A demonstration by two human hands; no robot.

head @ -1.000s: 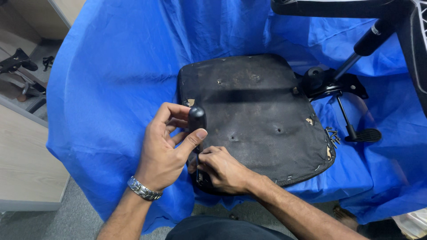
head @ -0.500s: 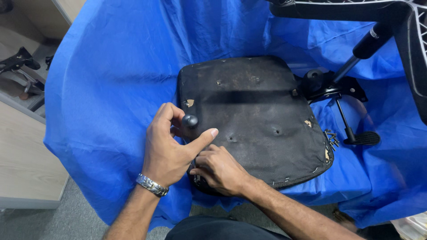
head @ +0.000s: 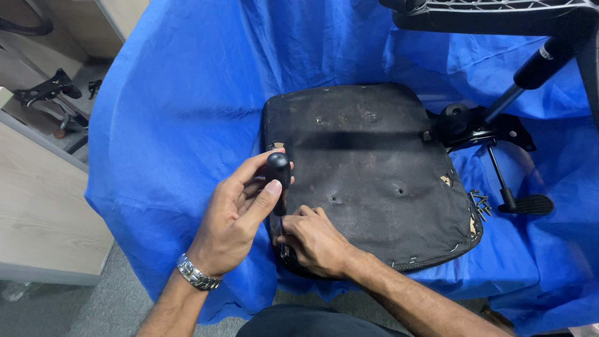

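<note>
Blue plastic sheeting (head: pixel 175 125) drapes the whole work surface, and on it lies the upturned black fabric-covered seat pad (head: pixel 374 181), its dusty underside facing up. At the pad's near-left edge stands a screwdriver with a rounded black handle (head: pixel 278 171), upright, its shaft running down to the pad's rim.

The left hand (head: pixel 234 218) is wrapped round that handle — thumb pressed against its near side, fingers curled behind it — so the handle's rounded top shows above the grasp. A silver metal watch bracelet (head: pixel 196 273) sits on that wrist. The right hand (head: pixel 315 240) lies just below and to the right, fingers clenched about the lower shaft where it meets the pad's edge; the tip itself is hidden under the fingers.

Further right, a small heap of loose metal staples (head: pixel 479 203) rests on the sheeting just beside the pad's right edge. Beyond it lies a black chair mechanism with a lever (head: pixel 483 128), and a black gas-lift cylinder (head: pixel 540 62) slants up toward the top right corner.
</note>
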